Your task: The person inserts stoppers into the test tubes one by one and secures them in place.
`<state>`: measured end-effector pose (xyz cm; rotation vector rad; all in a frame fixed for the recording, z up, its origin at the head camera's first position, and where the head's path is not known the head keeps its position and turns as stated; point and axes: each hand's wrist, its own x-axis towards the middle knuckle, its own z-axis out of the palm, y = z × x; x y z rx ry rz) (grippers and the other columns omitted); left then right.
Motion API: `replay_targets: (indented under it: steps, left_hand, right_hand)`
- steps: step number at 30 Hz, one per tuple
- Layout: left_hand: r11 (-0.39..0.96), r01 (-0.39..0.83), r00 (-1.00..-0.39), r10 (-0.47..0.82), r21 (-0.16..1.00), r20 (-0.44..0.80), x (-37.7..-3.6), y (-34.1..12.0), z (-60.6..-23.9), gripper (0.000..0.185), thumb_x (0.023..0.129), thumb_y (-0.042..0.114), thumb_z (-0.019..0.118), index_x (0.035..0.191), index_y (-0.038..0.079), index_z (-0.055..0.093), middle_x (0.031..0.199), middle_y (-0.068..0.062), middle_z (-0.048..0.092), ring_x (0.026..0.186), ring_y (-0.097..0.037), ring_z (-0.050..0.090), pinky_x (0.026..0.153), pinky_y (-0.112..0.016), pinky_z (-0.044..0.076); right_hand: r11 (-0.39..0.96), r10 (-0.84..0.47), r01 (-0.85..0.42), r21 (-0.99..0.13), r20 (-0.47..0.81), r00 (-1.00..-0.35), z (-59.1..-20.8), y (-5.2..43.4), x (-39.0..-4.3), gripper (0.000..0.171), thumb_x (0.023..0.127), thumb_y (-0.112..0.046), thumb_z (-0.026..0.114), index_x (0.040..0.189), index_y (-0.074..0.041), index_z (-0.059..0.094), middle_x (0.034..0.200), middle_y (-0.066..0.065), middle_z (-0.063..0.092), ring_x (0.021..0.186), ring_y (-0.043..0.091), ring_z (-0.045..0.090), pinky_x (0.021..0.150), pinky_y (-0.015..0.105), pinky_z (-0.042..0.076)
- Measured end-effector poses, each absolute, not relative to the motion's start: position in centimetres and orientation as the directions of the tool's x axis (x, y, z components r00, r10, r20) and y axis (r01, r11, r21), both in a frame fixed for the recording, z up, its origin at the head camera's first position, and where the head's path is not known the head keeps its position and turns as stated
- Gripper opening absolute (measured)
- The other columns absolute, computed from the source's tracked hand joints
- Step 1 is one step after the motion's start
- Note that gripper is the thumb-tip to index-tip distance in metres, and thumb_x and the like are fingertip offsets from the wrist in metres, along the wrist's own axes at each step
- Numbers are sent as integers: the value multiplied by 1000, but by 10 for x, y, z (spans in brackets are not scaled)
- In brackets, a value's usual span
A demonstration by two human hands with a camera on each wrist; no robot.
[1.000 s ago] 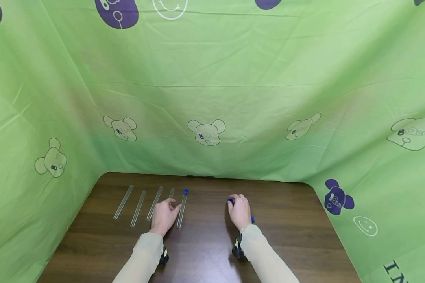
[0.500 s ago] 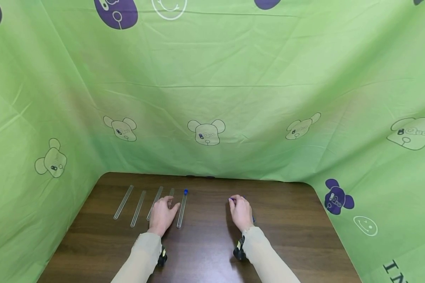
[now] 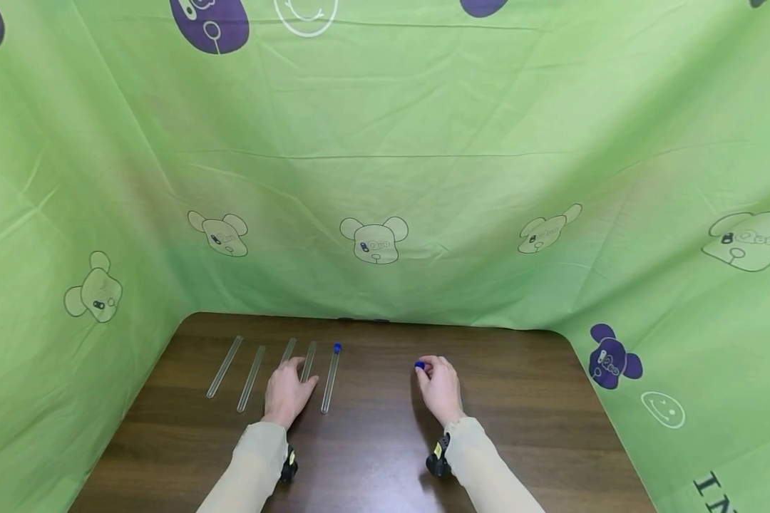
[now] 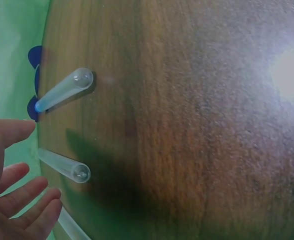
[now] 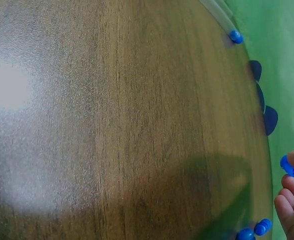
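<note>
Several clear test tubes lie side by side on the dark wooden table (image 3: 526,406). The rightmost tube (image 3: 329,381) wears a blue cap (image 3: 336,348); it shows in the left wrist view as the upper tube (image 4: 64,89). My left hand (image 3: 293,376) lies flat with straight fingers over two uncapped tubes (image 3: 308,356), and its fingers (image 4: 22,200) hold nothing. My right hand (image 3: 431,374) pinches a small blue cap (image 3: 420,365) between thumb and fingertips; the right wrist view shows that cap (image 5: 288,167) just above the table.
Two more open tubes (image 3: 252,368) lie left of my left hand. Loose blue caps (image 5: 252,232) sit by my right palm. Green printed cloth (image 3: 385,178) walls the table at the back and both sides.
My left hand has slid left, off the capped tube and over the uncapped ones. My right hand has drawn slightly back towards me, still pinching the blue cap.
</note>
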<state>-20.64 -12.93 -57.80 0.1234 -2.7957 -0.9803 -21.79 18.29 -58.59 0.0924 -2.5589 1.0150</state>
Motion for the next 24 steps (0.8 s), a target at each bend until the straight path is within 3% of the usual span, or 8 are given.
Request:
replay_targets:
  steps: [11, 24]
  left_hand:
    - [794, -63, -985, -148, 605, 92, -203, -132, -586, 49, 83, 18, 84, 126, 0, 67, 116, -21, 66, 104, -42, 63, 80, -53, 55]
    - [792, -37, -982, -141, 609, 124, -201, -135, -594, 39, 83, 12, 82, 117, -3, 69, 95, -15, 66, 90, -38, 66, 76, -52, 55]
  right_hand:
    - [702, 84, -226, -676, 394, -915, -582, 183, -211, 16, 88, 1, 75, 103, 4, 72, 88, 8, 63, 80, 25, 67, 75, 42, 57]
    - [696, 59, -269, -665, 427, -902, -585, 178, -205, 16, 86, 3, 76, 102, 3, 73, 87, 8, 62, 77, 23, 66, 71, 39, 57]
